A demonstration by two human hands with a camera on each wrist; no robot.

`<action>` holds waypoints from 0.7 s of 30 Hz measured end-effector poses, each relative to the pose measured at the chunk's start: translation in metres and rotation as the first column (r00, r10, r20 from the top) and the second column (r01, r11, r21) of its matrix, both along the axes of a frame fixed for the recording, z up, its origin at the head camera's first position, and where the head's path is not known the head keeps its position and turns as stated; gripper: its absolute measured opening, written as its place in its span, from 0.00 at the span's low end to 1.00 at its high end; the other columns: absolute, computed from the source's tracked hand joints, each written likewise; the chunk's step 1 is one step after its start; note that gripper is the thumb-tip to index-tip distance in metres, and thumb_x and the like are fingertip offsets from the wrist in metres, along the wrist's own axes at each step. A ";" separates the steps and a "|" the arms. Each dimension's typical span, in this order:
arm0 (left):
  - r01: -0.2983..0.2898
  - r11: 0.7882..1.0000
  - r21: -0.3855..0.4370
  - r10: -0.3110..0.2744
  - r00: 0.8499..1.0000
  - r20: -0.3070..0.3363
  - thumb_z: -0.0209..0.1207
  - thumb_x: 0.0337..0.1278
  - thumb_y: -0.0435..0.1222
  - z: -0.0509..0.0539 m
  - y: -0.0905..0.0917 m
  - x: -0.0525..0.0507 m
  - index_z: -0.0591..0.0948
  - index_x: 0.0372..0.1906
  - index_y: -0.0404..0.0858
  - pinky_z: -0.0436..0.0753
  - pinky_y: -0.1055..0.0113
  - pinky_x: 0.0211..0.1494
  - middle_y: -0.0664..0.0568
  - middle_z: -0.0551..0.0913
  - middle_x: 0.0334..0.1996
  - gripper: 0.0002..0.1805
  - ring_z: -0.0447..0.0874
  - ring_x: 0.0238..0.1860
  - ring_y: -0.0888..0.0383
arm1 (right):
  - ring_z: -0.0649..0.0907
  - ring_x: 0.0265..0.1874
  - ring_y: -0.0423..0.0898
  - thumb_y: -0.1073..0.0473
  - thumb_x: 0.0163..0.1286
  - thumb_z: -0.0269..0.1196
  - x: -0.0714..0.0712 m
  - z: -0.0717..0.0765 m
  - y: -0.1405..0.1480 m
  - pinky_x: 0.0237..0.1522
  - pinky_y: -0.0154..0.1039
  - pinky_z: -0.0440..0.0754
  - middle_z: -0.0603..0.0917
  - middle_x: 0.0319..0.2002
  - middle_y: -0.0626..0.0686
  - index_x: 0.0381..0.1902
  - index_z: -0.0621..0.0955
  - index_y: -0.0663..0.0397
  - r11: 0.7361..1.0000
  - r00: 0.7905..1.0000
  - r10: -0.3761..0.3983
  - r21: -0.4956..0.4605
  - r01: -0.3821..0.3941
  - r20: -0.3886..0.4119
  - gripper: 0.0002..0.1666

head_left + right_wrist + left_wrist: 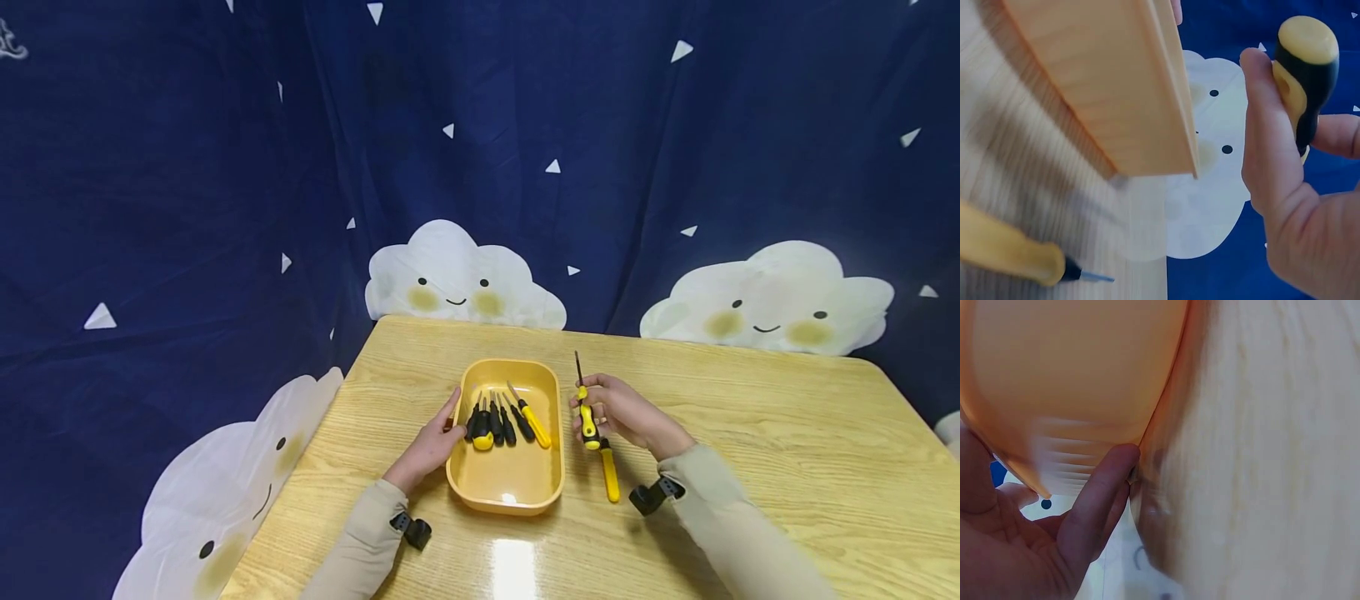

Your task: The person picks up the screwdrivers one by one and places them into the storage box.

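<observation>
A yellow plastic tray (506,492) stands on the table, with several black-handled screwdrivers (497,425) and one yellow-handled screwdriver (536,425) lying inside. My left hand (433,446) grips the tray's left side, thumb at the rim and fingers along the outer wall (1079,450). Off the tray's right side, my right hand (626,412) holds a screwdriver with a yellow and black handle (588,423). Its shaft points away from me; the handle's yellow butt (1310,39) shows in the right wrist view. Below that hand, another yellow-handled screwdriver (611,477) lies on the table.
The wooden table (787,442) stretches out to the right. Behind it hangs a dark blue curtain (480,108) with white triangles and smiling clouds. Small black cameras (651,497) are strapped to both wrists.
</observation>
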State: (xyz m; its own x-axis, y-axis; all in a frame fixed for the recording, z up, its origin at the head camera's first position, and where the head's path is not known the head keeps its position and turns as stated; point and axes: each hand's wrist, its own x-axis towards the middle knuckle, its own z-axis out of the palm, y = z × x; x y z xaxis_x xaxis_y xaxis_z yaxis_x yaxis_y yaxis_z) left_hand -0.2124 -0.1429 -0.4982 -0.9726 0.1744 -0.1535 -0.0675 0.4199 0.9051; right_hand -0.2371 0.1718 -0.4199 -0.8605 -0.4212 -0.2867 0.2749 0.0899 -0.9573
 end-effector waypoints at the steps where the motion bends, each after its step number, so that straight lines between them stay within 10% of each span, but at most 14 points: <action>1: 0.001 1.000 0.001 -0.001 1.000 -0.003 0.48 0.64 0.38 0.000 0.000 0.000 0.49 0.75 0.55 0.79 0.61 0.42 0.34 0.73 0.56 0.37 0.77 0.48 0.48 | 0.82 0.30 0.52 0.68 0.65 0.46 -0.001 0.001 -0.003 0.40 0.55 0.81 0.75 0.42 0.59 0.58 0.56 0.67 1.000 1.000 -0.007 0.000 0.007 0.001 0.24; 21: -0.014 0.999 -0.029 0.014 1.000 -0.011 0.48 0.64 0.37 -0.002 0.001 -0.001 0.49 0.75 0.56 0.78 0.60 0.46 0.35 0.74 0.56 0.37 0.76 0.50 0.47 | 0.82 0.28 0.50 0.71 0.63 0.43 -0.020 0.012 -0.049 0.38 0.52 0.82 0.73 0.42 0.61 0.59 0.52 0.69 0.995 0.998 -0.063 -0.077 0.066 0.028 0.26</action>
State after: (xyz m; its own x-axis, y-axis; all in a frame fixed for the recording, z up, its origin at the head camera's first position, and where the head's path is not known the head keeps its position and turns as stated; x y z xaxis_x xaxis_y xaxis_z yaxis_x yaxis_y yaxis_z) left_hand -0.2133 -0.1424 -0.5007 -0.9766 0.1561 -0.1481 -0.0642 0.4455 0.8930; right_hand -0.2574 0.1223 -0.4077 -0.8793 -0.3871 -0.2776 0.3025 -0.0036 -0.9531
